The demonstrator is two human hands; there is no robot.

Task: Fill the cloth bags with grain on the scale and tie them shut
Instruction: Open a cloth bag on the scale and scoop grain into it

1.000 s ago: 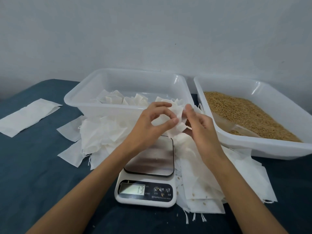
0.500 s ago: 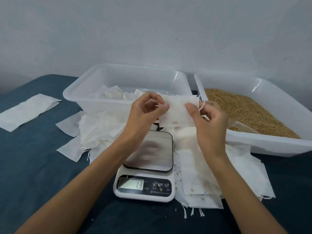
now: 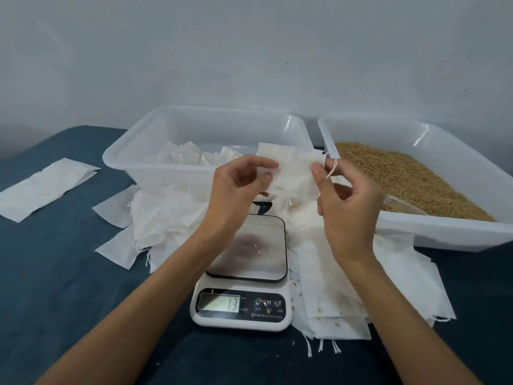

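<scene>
Both hands are up over the scale [image 3: 244, 273]: left hand [image 3: 236, 195] and right hand [image 3: 347, 201] each pinch an end of one cloth bag [image 3: 294, 173]. Right tub [image 3: 444, 229] is full of grain [image 3: 402, 176]; left tub [image 3: 155, 165] has folded bags [image 3: 191, 157].

Dark blue tablecloth [image 3: 55, 287], pale grey wall [image 3: 249, 51] behind

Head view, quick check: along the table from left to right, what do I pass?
Flat cloth strip → loose bag pile → tub of filled bags → scale → bag stack → grain tub.
</scene>
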